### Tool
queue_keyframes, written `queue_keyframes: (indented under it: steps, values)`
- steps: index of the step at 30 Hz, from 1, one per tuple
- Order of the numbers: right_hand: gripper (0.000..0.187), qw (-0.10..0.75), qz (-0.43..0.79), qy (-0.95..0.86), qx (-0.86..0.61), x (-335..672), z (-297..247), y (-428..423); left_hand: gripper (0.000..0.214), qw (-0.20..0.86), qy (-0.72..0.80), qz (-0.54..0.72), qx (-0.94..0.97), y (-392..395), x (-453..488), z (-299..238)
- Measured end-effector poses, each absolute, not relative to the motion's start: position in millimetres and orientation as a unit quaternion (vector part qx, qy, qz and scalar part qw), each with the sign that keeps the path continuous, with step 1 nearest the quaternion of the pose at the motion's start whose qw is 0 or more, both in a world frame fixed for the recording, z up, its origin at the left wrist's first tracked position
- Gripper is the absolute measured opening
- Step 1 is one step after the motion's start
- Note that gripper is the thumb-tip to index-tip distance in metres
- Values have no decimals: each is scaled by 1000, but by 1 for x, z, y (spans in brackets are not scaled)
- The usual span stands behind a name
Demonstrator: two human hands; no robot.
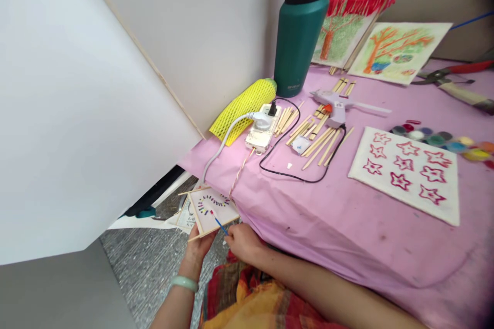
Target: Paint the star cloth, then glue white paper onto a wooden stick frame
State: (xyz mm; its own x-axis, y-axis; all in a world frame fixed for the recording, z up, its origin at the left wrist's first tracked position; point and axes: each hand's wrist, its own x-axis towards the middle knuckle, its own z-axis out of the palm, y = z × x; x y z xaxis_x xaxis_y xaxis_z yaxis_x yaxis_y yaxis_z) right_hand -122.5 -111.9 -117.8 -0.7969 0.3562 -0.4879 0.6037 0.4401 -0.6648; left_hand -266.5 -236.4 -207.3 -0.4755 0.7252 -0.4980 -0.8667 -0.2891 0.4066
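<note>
Off the table's front edge, my left hand (pixel 199 245) holds up a small stick-framed panel (pixel 208 221) from below, its fingers hidden behind it. Purple, yellow and dark dashes form a curved pattern on its white face. A blue paintbrush (pixel 221 225) is pinched in my right hand (pixel 244 241). The reddish brush tip is at the panel's surface, near the left part of the pattern; whether it touches, I cannot tell. Part of another panel with dark marks (pixel 187 217) shows behind the left side of the held one.
On the pink-covered table (pixel 332 231) lie a power strip (pixel 263 128), a glue gun (pixel 339 103), loose wooden sticks (pixel 314 136), paint pots (pixel 436 139), a canvas with red stars (pixel 405 172) and pliers (pixel 451 79). A green bottle (pixel 299 41) stands behind. A white board (pixel 85 103) rises at left.
</note>
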Motion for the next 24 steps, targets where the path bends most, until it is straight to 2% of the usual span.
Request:
queue_keyframes:
  steps: [3,10,19,24]
  values:
    - [23,146,-441,834,297,-124,-117,-112,41,489,366,783,-116,-237,-264,-189]
    - [22,155,-468,821,288,-123,-119,-112,38,471,459,737,-159,-228,-274,-176]
    - [25,212,-623,688,306,-129,-125,-108,32,453,473,739,-157,-229,-273,-168]
    - [25,227,-696,608,308,-131,-121,-99,35,457,465,741,-158,-234,-274,-171]
